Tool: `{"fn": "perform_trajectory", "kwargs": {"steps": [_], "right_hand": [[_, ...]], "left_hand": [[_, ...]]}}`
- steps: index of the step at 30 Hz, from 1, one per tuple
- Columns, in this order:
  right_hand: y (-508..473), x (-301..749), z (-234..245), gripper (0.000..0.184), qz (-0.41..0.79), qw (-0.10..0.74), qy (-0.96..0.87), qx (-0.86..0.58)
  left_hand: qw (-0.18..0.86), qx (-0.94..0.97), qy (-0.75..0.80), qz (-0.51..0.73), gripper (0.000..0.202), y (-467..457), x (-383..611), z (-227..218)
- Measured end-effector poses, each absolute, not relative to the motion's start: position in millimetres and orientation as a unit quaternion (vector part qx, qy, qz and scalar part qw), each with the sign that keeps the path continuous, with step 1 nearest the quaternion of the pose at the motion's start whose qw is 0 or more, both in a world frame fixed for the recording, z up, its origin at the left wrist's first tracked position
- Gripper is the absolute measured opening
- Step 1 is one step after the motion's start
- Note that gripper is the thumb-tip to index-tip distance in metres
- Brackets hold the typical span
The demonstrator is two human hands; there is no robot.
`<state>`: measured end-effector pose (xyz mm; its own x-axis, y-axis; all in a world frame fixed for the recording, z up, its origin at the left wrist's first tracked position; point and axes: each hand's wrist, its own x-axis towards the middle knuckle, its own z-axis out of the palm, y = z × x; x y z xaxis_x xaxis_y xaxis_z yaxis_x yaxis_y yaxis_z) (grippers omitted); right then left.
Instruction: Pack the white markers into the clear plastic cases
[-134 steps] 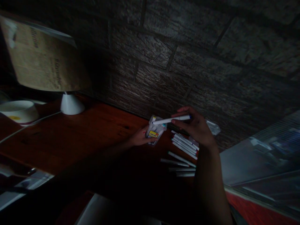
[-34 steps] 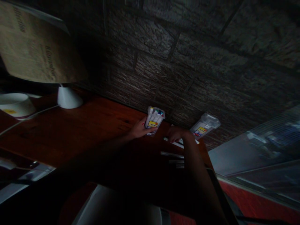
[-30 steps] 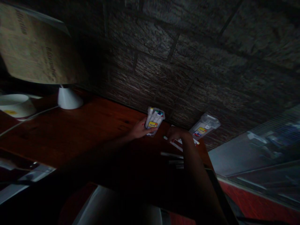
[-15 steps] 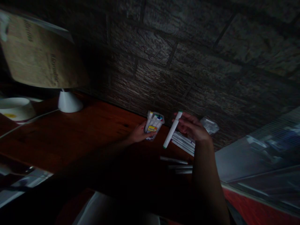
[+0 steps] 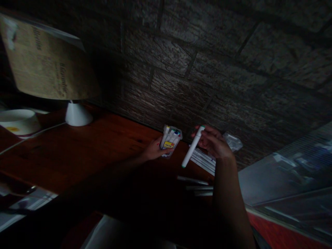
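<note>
My left hand grips a clear plastic marker pack with a yellow label, standing it on the dark red wooden table by the stone wall. Several coloured marker caps stick out of its top. My right hand is raised just right of the pack, fingers closed around a white marker with green ends, held slanted with one end pointing down-left. Under that hand a row of loose white markers lies on the table. Three more markers lie nearer to me in shadow.
A second clear pack lies against the wall behind my right hand. A lamp with a white base and tan printed shade stands at left, beside a white bowl. A grey glass surface sits at right.
My right hand went down to the row of loose markers, picked up a green-ended one and lifted it beside the pack. My left hand kept holding the pack in place.
</note>
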<state>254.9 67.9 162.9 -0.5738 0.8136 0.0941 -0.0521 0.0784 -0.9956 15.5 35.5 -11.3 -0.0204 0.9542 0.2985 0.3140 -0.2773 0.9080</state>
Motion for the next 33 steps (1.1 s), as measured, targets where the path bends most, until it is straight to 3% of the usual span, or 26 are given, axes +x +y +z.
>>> {"fn": "perform_trajectory", "kwargs": {"steps": [11,19,33], "right_hand": [[72,258,165,0.049,0.557,0.427,-0.649,-0.292],[82,258,161,0.048,0.623,0.45,-0.577,-0.277],[77,253,164,0.044,0.57,0.446,-0.624,-0.295]], "left_hand": [[0.317,0.628,0.51,0.495,0.068,33,15,-8],[0.326,0.623,0.505,0.501,0.067,36,15,-11],[0.319,0.626,0.506,0.501,0.065,34,16,-9]]}}
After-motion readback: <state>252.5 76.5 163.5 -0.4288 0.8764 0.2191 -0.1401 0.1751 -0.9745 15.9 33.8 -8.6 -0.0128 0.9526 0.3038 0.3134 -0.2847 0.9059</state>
